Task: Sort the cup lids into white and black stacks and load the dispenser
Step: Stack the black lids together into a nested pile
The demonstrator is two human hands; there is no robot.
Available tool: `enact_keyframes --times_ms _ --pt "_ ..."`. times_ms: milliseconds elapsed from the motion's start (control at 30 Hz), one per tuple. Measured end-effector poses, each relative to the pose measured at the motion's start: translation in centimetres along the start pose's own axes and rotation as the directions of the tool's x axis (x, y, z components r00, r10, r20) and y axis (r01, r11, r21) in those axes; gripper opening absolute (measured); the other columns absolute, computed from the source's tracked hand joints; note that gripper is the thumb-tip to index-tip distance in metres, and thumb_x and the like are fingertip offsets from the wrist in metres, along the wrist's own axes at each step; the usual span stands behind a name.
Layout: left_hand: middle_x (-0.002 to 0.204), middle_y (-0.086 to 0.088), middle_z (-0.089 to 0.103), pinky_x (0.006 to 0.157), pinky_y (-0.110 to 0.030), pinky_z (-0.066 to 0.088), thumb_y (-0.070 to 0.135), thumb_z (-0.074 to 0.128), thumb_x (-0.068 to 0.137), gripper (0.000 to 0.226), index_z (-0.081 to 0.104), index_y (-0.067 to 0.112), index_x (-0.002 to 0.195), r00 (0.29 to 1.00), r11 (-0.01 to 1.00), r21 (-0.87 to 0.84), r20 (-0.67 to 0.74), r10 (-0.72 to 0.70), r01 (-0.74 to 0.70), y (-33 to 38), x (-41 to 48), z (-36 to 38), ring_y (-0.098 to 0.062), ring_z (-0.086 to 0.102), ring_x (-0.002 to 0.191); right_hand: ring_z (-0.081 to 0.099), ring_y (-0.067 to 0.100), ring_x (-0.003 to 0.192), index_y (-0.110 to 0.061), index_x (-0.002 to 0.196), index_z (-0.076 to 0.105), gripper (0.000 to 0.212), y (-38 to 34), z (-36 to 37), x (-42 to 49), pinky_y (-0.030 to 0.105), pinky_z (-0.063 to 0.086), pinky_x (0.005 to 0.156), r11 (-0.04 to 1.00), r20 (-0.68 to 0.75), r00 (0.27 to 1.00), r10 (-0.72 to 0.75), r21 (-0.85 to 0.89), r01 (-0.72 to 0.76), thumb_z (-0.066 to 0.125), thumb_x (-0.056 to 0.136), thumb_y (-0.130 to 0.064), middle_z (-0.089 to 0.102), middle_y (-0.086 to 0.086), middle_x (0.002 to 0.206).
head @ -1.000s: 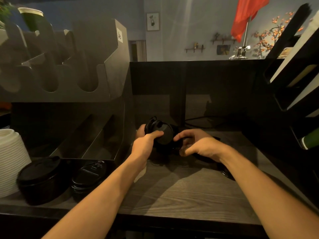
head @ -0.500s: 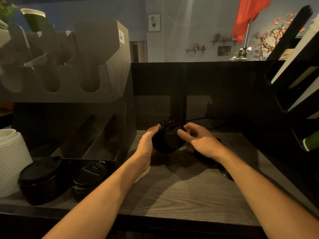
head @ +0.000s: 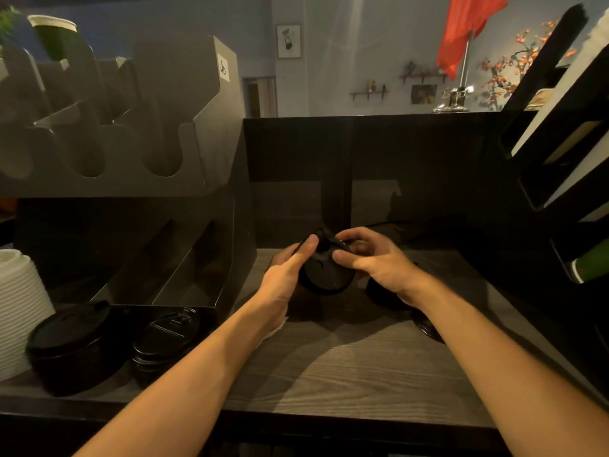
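L hand (head: 283, 280) + R hand (head: 379, 265) grip 1 round black lid stack (head: 324, 275) over wood-grain counter (head: 329, 364) | lid count lost in dark | more black lids (head: 384, 296) half-hidden under R hand | ribbed white stack (head: 16, 308) cut off left

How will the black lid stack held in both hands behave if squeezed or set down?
Probably light: the left hand and right hand hold the black lid stack with fingertips. Being separate nested lids, it may fan apart if squeezed unevenly. Round rims suggest it could roll if laid sideways.
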State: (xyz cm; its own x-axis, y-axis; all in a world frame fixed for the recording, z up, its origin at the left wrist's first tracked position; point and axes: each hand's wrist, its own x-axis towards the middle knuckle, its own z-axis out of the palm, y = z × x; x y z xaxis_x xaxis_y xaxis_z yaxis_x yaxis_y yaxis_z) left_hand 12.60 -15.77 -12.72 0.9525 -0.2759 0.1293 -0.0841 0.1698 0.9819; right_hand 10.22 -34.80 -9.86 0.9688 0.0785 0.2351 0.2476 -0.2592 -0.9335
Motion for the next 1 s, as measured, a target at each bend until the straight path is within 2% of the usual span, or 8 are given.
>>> enact_keyframes --times_ms 133,233,367,533,633,800,867,1000 --pt "0.121 -0.007 0.075 0.102 -0.040 0.055 0.044 0.079 0.076 0.065 0.063 0.019 0.133 0.998 0.999 -0.046 0.065 -0.002 0.005 0.1 -0.1 0.3 -0.024 0.069 0.118 0.071 0.018 0.099 -0.025 0.121 0.063 0.040 -0.4 -0.6 -0.5 0.027 0.060 0.076 0.998 -0.040 0.997 -0.060 -0.005 0.060 0.079 0.085 -0.019 0.069 0.005 0.106" --pt "0.126 -0.009 0.073 0.096 -0.036 0.056 0.028 0.079 0.075 0.065 0.061 0.016 0.136 0.992 0.994 -0.105 0.128 -0.016 0.030 0.1 -0.2 0.7 -0.024 0.069 0.118 0.068 0.012 0.100 -0.025 0.122 0.063 0.039 -1.1 -1.1 -1.0 0.021 0.058 0.073 0.996 -0.086 0.994 -0.065 -0.068 0.059 0.077 0.085 -0.032 0.068 0.000 0.110" --pt "0.124 -0.010 0.074 0.098 -0.041 0.056 0.029 0.084 0.072 0.069 0.062 0.013 0.135 0.990 0.989 -0.130 0.132 -0.058 0.075 -0.2 -0.4 1.5 -0.026 0.069 0.119 0.070 0.020 0.098 -0.019 0.110 0.068 0.036 -1.7 -2.8 -2.1 0.030 0.059 0.077 0.993 -0.201 0.978 -0.047 -0.115 0.024 0.053 0.097 -0.049 0.072 0.006 0.105" --pt "0.118 -0.007 0.076 0.104 -0.046 0.054 0.035 0.086 0.068 0.064 0.067 0.019 0.127 0.985 0.996 0.002 0.143 -0.094 0.094 -1.2 -0.4 2.1 -0.024 0.070 0.115 0.067 0.016 0.082 -0.029 0.089 0.068 0.030 0.6 -6.1 -5.4 0.038 0.053 0.072 0.863 -0.410 0.901 -0.143 -0.497 -0.090 0.052 0.099 -0.052 0.069 -0.008 0.083" --pt "0.111 -0.004 0.078 0.106 -0.050 0.052 0.037 0.087 0.073 0.049 0.072 0.023 0.118 0.983 0.987 0.118 0.141 -0.121 0.105 -1.5 -0.3 2.3 -0.024 0.072 0.111 0.063 0.018 0.101 -0.027 0.110 0.066 0.025 2.1 -6.5 -7.0 0.035 0.051 0.078 0.760 -0.451 0.882 -0.133 -0.617 -0.201 0.055 0.099 -0.046 0.066 -0.007 0.106" --pt "0.104 -0.005 0.078 0.090 -0.039 0.059 0.027 0.078 0.086 0.018 0.073 0.027 0.103 0.992 0.978 0.177 0.034 -0.120 0.112 -1.0 -1.0 2.7 -0.024 0.073 0.102 0.037 0.026 0.139 -0.029 0.149 0.041 0.067 3.5 -5.5 -6.7 0.041 0.038 0.109 0.610 -0.269 0.960 0.082 -0.748 -0.262 0.061 0.091 -0.056 0.041 0.003 0.152" --pt "0.105 -0.007 0.077 0.085 -0.036 0.058 0.026 0.077 0.086 0.018 0.072 0.026 0.103 0.994 0.977 0.183 0.019 -0.110 0.104 -0.9 -1.1 2.7 -0.024 0.072 0.100 0.031 0.026 0.145 -0.031 0.152 0.038 0.071 3.7 -4.9 -6.6 0.039 0.032 0.115 0.574 -0.208 0.975 0.078 -0.791 -0.214 0.063 0.090 -0.055 0.032 0.002 0.160" --pt "0.111 -0.008 0.076 0.096 -0.047 0.058 0.029 0.081 0.083 0.033 0.071 0.023 0.115 0.992 0.979 0.157 -0.025 -0.126 0.128 -1.1 -1.0 2.6 -0.026 0.072 0.104 0.032 0.027 0.143 -0.024 0.147 0.043 0.068 3.3 -4.7 -6.6 0.042 0.034 0.115 0.622 -0.212 0.977 0.006 -0.765 -0.170 0.069 0.088 -0.046 0.035 0.002 0.157"
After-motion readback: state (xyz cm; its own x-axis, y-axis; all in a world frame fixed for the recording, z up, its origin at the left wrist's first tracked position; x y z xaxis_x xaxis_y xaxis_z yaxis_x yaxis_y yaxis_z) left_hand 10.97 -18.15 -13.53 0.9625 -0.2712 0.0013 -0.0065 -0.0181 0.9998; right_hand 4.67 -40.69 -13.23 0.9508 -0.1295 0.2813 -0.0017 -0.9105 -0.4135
